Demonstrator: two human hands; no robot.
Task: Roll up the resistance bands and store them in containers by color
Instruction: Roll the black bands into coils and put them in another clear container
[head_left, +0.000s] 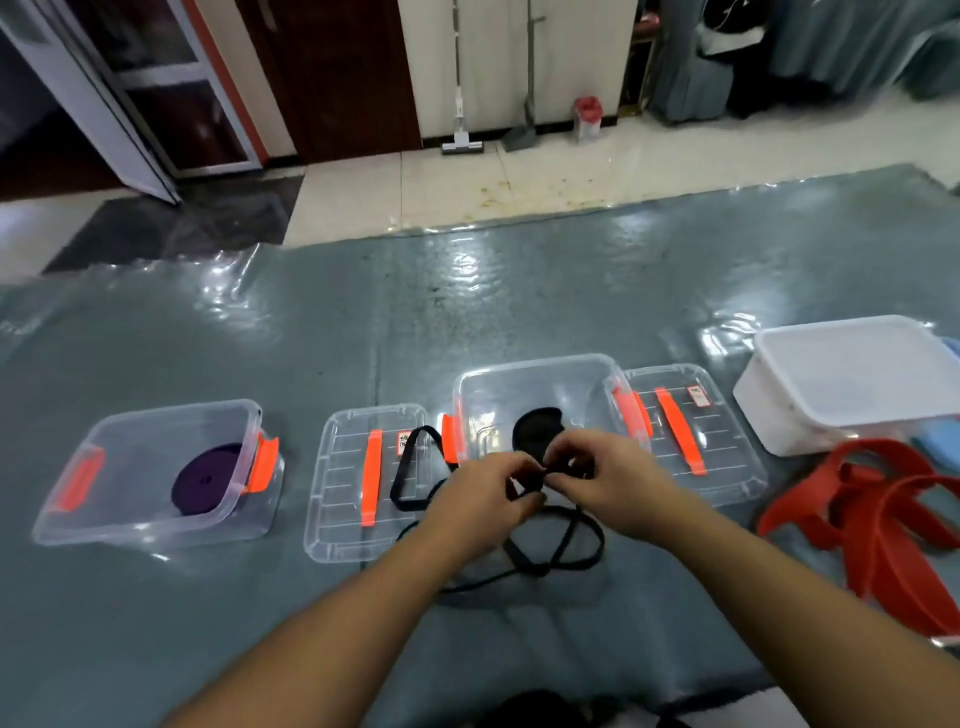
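Centrally, left hand and right hand close together, fingers curled, both pinching the black band near the clear container.

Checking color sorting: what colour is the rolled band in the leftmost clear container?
Purple; the rolled band shows clearly through the leftmost container in the head view.

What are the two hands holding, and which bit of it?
Both the left hand and the right hand pinch one end of the thin black resistance band, where rolling starts; the rest lies loose on the mat.
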